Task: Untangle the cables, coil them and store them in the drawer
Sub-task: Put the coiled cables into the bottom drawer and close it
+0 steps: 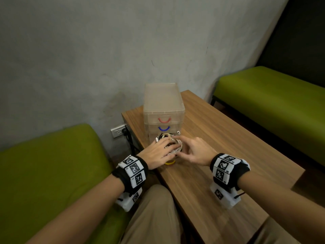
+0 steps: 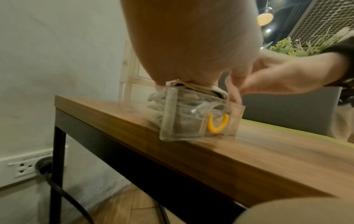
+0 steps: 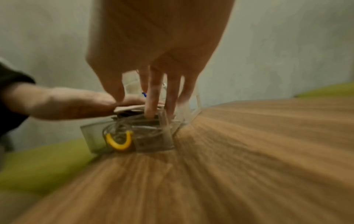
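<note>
A clear drawer unit (image 1: 163, 103) with a red and a blue handle stands at the far left of the wooden table (image 1: 219, 138). Its bottom drawer (image 2: 182, 125), with a yellow handle (image 2: 218, 122), is pulled out toward me. It holds coiled white and beige cables (image 1: 175, 147) that rise above its rim. My left hand (image 1: 158, 152) lies flat on top of the coils and presses them down. My right hand (image 1: 191, 148) reaches in from the right, and its straight fingers (image 3: 153, 103) poke down onto the cables at the drawer's right side. A white connector (image 2: 199, 108) shows through the drawer front.
Green sofas stand to the left (image 1: 44, 164) and at the back right (image 1: 272, 103). A wall outlet (image 1: 117, 132) with a black plug and cord sits beside the table's black leg (image 2: 57, 166). The drawer sits near the table's left edge. My knee (image 1: 154, 208) is under the near edge.
</note>
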{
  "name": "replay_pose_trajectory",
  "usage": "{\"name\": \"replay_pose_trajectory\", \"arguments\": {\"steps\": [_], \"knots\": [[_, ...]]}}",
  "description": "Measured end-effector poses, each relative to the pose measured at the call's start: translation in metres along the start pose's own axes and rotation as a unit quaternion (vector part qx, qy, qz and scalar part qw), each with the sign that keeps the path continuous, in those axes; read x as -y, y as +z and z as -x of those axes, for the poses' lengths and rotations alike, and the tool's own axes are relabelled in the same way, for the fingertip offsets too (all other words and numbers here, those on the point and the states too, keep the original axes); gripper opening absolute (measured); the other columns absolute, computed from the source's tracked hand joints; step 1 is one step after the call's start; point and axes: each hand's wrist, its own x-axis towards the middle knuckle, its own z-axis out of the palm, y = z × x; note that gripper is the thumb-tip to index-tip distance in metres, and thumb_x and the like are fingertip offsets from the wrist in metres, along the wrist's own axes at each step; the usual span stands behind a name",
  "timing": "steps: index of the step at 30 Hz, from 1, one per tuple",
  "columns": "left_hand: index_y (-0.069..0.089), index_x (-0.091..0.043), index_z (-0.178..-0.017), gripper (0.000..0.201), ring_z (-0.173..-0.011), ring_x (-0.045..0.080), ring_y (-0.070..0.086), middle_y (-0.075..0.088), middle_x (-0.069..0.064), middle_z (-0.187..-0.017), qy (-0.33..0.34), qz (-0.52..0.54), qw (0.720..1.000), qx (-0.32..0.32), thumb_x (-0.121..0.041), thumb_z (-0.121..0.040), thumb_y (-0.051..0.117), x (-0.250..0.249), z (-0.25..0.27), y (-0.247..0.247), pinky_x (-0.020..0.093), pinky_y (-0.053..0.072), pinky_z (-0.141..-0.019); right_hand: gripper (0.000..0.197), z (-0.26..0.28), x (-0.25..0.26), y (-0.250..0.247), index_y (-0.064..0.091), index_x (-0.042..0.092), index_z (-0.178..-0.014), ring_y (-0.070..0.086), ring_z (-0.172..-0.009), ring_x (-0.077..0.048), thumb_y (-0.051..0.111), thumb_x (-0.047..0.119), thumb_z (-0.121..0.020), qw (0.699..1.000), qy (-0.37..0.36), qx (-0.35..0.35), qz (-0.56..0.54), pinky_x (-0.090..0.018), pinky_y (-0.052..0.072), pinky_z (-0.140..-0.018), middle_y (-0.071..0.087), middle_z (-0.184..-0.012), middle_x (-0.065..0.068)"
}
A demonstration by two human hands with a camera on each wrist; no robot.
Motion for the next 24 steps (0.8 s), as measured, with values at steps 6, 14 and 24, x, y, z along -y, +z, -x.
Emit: {"name": "replay_pose_trajectory", "arguments": {"steps": [6,14,24], "knots": [[0.058,-0.017,-0.121,0.032,-0.132,0.017,0.031,0.030,0.008,-0.142,-0.003,0.165,0.984,-0.072,-0.027,-0.091,0.053,0.006,-0.001,0.006,0.032,0.025,-0.112,0.048,-0.022,0.010,0.018,0.039,0.005,-0.136,0.046,-0.122,-0.022,0.050,0.024,-0.094,0.993,0.086,-0.077,-0.021,-0.025,0.032,-0.100,0.047,-0.133,-0.010],[0.042,-0.018,-0.093,0.046,-0.105,0.019,0.052,0.055,0.006,-0.108,-0.065,0.237,0.953,-0.178,-0.037,-0.068,0.076,0.013,-0.004,0.005,0.027,0.040,-0.091,0.082,-0.007,0.008,0.035,0.041,0.012,-0.137,0.047,-0.123,-0.024,0.009,0.066,-0.084,0.995,-0.014,0.030,0.093,-0.038,0.032,-0.106,0.050,-0.134,-0.010],[0.050,-0.013,-0.110,0.041,-0.107,0.024,0.051,0.058,0.009,-0.113,-0.033,-0.109,0.938,-0.326,-0.023,-0.073,0.035,0.011,-0.003,-0.058,0.043,0.041,-0.092,0.079,-0.018,0.023,0.033,0.046,0.018,-0.126,0.050,-0.120,-0.025,-0.008,0.052,-0.081,0.971,0.006,0.070,0.228,-0.064,0.016,-0.105,0.060,-0.120,-0.008]]}}
